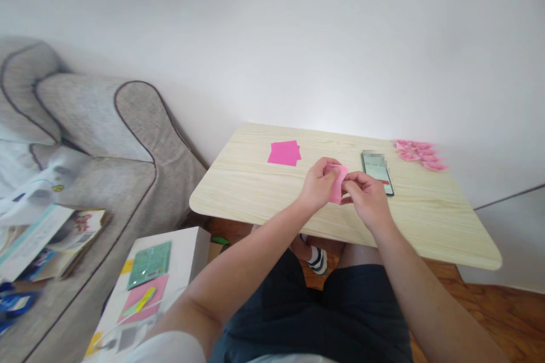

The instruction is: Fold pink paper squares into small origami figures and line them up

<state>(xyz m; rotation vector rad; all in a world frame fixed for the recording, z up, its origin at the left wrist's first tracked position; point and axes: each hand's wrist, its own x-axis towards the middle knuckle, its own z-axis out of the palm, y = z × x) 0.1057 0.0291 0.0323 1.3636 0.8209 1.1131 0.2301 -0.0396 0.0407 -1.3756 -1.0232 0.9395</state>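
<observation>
Above the table's near half, a small piece of pink paper (338, 187) is held upright between both hands. My left hand (318, 183) is closed on its left side, thumb across the front. My right hand (367, 195) pinches the paper's right edge with thumb and fingertips. The paper looks folded, though the fingers hide part of it. Beyond my left hand lie several darker pink paper squares (284, 153), overlapping. Just past my right hand rests a smartphone (377, 172) with its screen lit. Several folded pink paper pieces (419, 155) sit together at the far right.
The pale wooden table (238, 181) stands against a white wall. Left of it, a white box (196, 249) carries a green patterned pad (150, 265), pink paper and a yellow cutter (145, 299). A grey sofa (123, 176) with books (80, 238) is farther left.
</observation>
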